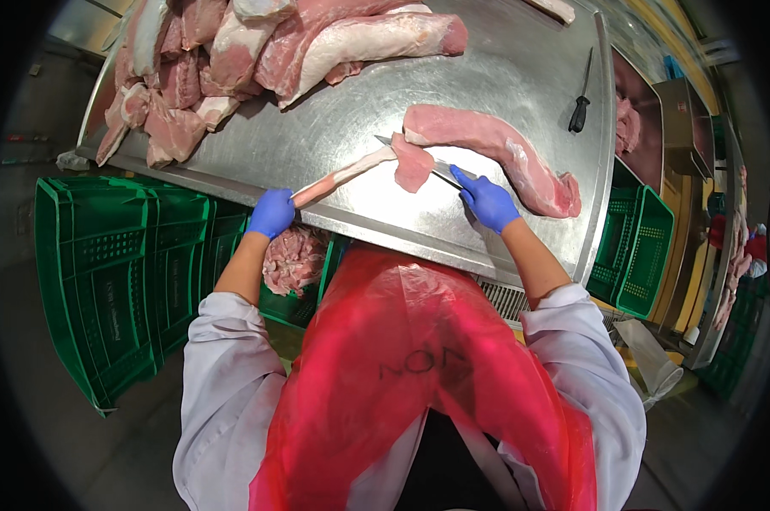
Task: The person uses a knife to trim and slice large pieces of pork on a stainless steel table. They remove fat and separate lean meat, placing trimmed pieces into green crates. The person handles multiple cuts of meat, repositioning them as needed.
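My left hand (272, 213), in a blue glove, is closed on the near end of a long, pale strip of fat and meat (346, 173). The strip stretches up to the right across the metal table. My right hand (490, 203), also gloved in blue, grips a knife (442, 173), its index finger along it. The blade points left, and a small pink flap of meat (413, 163) lies over its middle, so only the tip shows beyond. The flap meets the strip's far end. Just beyond my right hand lies a long, trimmed pork loin (495, 146).
Large meat pieces (231, 60) are heaped at the table's far left. A second, black-handled knife (579, 113) lies at the right. Green crates (104, 255) stand at the left; trimmings (294, 260) fill one below the table edge. Another green crate (630, 247) stands right.
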The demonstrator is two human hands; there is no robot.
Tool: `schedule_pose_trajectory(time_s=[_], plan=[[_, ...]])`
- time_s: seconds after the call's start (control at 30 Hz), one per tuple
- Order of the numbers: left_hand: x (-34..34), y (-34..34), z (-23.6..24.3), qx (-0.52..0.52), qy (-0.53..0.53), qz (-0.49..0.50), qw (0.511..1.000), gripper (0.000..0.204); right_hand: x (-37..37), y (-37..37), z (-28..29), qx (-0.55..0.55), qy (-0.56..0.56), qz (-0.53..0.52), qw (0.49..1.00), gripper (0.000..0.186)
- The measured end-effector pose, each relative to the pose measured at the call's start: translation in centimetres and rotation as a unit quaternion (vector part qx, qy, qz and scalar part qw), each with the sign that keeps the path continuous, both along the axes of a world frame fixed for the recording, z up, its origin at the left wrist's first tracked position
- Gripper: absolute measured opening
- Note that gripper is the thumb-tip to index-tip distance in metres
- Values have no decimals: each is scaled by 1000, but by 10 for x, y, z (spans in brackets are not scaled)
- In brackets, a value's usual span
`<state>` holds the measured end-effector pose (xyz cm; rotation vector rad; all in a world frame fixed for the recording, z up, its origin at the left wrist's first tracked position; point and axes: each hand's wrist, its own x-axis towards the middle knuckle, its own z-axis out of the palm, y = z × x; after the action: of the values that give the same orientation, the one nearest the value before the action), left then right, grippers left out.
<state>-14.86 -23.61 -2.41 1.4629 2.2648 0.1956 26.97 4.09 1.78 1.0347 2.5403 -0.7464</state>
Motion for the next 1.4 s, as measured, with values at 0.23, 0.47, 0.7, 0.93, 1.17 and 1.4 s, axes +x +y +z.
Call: schedule_pose_trajectory(time_s=[0.23,0.47,0.7,0.93,1.17,1.4], plan=[[-86,-82,17,0,-176,246,953,28,111,23,-40,53,141,-86,985,61],[-36,-25,178,178,-270,194,926,25,90,-5,99,123,-19,-51,991,50],[5,27,263,280,-297,151,900,33,99,-49,176,267,-39,25,962,50],[119,130,290,211,-322,-13,923,34,182,-77,204,339,-90,-5,937,46],[312,252,313,191,-346,-265,880,25,312,-108,217,260,-92,-200,940,55],[490,327,260,-30,-518,-321,792,27,364,-171,172,82,33,-302,949,55]])
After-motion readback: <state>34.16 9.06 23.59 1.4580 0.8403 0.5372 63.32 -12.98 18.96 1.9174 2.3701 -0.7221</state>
